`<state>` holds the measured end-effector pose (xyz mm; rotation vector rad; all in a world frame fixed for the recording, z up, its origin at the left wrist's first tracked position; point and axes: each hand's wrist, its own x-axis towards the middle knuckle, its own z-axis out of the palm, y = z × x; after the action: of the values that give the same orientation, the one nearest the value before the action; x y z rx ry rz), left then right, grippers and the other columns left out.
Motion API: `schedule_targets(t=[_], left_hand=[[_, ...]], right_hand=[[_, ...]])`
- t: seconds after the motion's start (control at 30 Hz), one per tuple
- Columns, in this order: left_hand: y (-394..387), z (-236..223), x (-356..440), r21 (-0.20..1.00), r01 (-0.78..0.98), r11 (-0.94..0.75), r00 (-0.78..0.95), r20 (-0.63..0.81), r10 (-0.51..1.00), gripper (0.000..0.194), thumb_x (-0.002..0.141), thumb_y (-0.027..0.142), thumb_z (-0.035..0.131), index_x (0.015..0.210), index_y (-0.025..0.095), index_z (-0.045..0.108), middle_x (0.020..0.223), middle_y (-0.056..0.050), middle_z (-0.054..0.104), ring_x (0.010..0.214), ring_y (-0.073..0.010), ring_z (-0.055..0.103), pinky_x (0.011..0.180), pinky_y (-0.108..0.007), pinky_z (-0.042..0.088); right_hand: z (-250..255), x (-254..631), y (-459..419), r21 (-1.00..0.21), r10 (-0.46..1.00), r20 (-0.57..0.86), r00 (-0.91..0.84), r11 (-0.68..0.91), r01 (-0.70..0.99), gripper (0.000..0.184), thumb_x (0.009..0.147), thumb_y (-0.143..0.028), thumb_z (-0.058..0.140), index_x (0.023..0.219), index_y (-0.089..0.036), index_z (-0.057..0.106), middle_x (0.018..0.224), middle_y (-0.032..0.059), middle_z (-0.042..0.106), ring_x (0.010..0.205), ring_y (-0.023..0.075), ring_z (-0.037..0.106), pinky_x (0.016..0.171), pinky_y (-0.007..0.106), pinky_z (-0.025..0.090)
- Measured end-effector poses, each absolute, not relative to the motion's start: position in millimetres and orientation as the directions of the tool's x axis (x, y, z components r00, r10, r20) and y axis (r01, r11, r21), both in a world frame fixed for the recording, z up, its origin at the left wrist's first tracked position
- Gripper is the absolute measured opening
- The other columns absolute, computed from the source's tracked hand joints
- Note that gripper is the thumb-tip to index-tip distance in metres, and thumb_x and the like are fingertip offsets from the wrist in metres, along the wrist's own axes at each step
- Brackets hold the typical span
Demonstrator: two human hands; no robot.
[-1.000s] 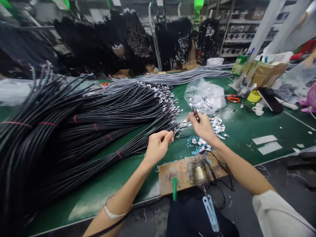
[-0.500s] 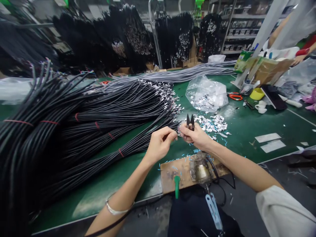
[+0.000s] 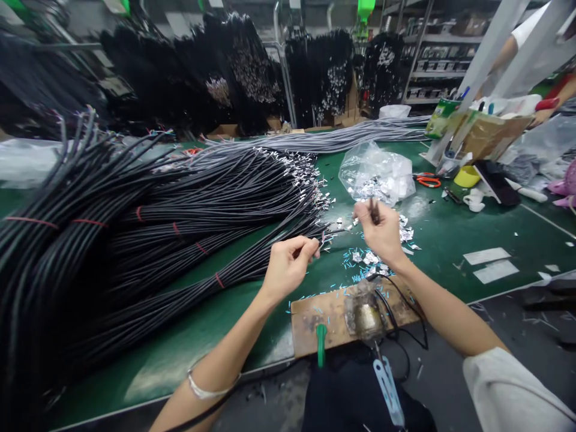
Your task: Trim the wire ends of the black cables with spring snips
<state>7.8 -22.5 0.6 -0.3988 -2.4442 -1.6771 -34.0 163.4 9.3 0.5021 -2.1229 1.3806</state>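
Observation:
My left hand (image 3: 290, 265) is pinched at the stripped end of a black cable (image 3: 252, 259), and thin coloured wires (image 3: 322, 240) stick out by its fingertips. To the right, apart from it, my right hand (image 3: 382, 233) is closed around black thread snips (image 3: 374, 211), their blades blurred and mostly covered by the fingers. Below and beside this hand lie silvery foil scraps (image 3: 371, 259) and small blue bits of insulation (image 3: 353, 257). Bundles of black cables (image 3: 216, 207), tied with red bands, fill the left of the table.
A clear bag of scraps (image 3: 378, 171) and orange-handled scissors (image 3: 427, 179) lie behind my right hand. A metal pot (image 3: 365, 315) stands on a wooden board (image 3: 310, 324) with a green clamp (image 3: 321, 345) at the front edge. Grey cables (image 3: 342, 137) run along the back; a co-worker's arm shows far right.
My right hand has moved right and slightly away from me, parting from my left hand, and the snips have turned. Foil scraps now show nearer the board. My left hand has barely moved.

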Motion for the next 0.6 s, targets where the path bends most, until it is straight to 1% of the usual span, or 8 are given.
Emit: schedule_targets(t=[0.1,0.17,0.23,0.3,0.37,0.43,0.53,0.6], left_hand=[[-23,-1,8,0.88,0.309,0.36,-0.951,0.277,0.137,0.038,0.084,0.039,0.052,0.057,0.013,0.058,0.046,0.003,0.04,0.043,-0.0065,0.032,0.042,-0.021,0.024],[-24,-1,8,0.866,0.328,0.378,-0.944,0.288,0.159,0.039,0.085,0.04,0.051,0.057,0.014,0.057,0.045,0.004,0.038,0.043,-0.0065,0.031,0.043,-0.022,0.023],[-27,-1,6,0.858,0.357,0.37,-0.931,0.294,0.218,0.039,0.087,0.038,0.049,0.057,0.014,0.057,0.047,0.003,0.04,0.044,-0.0067,0.032,0.044,-0.022,0.024],[-31,1,4,0.864,0.386,0.323,-0.911,0.303,0.278,0.036,0.086,0.037,0.05,0.059,0.014,0.057,0.052,0.002,0.046,0.048,-0.0074,0.036,0.046,-0.021,0.028],[-33,1,2,0.873,0.408,0.268,-0.899,0.332,0.286,0.03,0.082,0.035,0.057,0.06,0.014,0.057,0.056,0.001,0.05,0.051,-0.0081,0.041,0.048,-0.021,0.032],[-32,1,3,0.87,0.42,0.257,-0.897,0.357,0.26,0.026,0.077,0.033,0.064,0.061,0.015,0.055,0.058,0.001,0.052,0.053,-0.0083,0.044,0.049,-0.02,0.035],[-28,0,7,0.85,0.429,0.306,-0.901,0.379,0.21,0.025,0.074,0.029,0.068,0.06,0.015,0.054,0.061,0.002,0.052,0.054,-0.0083,0.046,0.048,-0.02,0.036],[-26,-1,9,0.844,0.421,0.332,-0.907,0.391,0.157,0.023,0.075,0.028,0.067,0.062,0.015,0.054,0.062,0.002,0.051,0.054,-0.0083,0.046,0.048,-0.02,0.037]], right_hand=[[11,-29,161,-0.623,-0.344,0.622,-0.704,0.327,-0.711,0.028,0.088,-0.035,0.053,0.067,-0.017,0.06,0.066,0.0006,0.057,0.061,0.0104,0.048,0.057,0.025,0.035],[9,-22,153,-0.642,-0.448,0.581,-0.679,0.261,-0.721,0.027,0.085,-0.036,0.055,0.067,-0.017,0.06,0.067,0.0011,0.056,0.062,0.0105,0.048,0.058,0.025,0.036],[5,-16,145,-0.802,-0.468,0.458,-0.756,0.148,-0.578,0.034,0.085,-0.042,0.054,0.063,-0.017,0.057,0.06,-0.001,0.052,0.053,0.0084,0.042,0.051,0.024,0.032],[2,-14,139,-0.955,-0.532,0.248,-0.809,0.008,-0.298,0.042,0.084,-0.052,0.051,0.06,-0.018,0.051,0.052,-0.0047,0.044,0.042,0.0058,0.031,0.042,0.023,0.025],[2,-16,139,-0.993,-0.581,0.114,-0.806,-0.054,-0.101,0.045,0.081,-0.058,0.053,0.059,-0.018,0.049,0.049,-0.0066,0.04,0.038,0.0046,0.025,0.038,0.023,0.019],[5,-25,148,-0.992,-0.478,0.124,-0.869,-0.056,-0.111,0.043,0.076,-0.056,0.061,0.058,-0.018,0.049,0.049,-0.0067,0.039,0.039,0.0046,0.026,0.038,0.023,0.017],[15,-42,169,-0.972,-0.111,0.232,-0.966,-0.056,-0.228,0.039,0.076,-0.051,0.063,0.058,-0.019,0.048,0.052,-0.006,0.037,0.042,0.0054,0.025,0.04,0.024,0.019],[20,-48,179,-0.953,0.072,0.302,-0.951,0.023,-0.301,0.03,0.08,-0.045,0.061,0.066,-0.019,0.056,0.056,-0.0041,0.043,0.045,0.0063,0.027,0.043,0.025,0.022]])
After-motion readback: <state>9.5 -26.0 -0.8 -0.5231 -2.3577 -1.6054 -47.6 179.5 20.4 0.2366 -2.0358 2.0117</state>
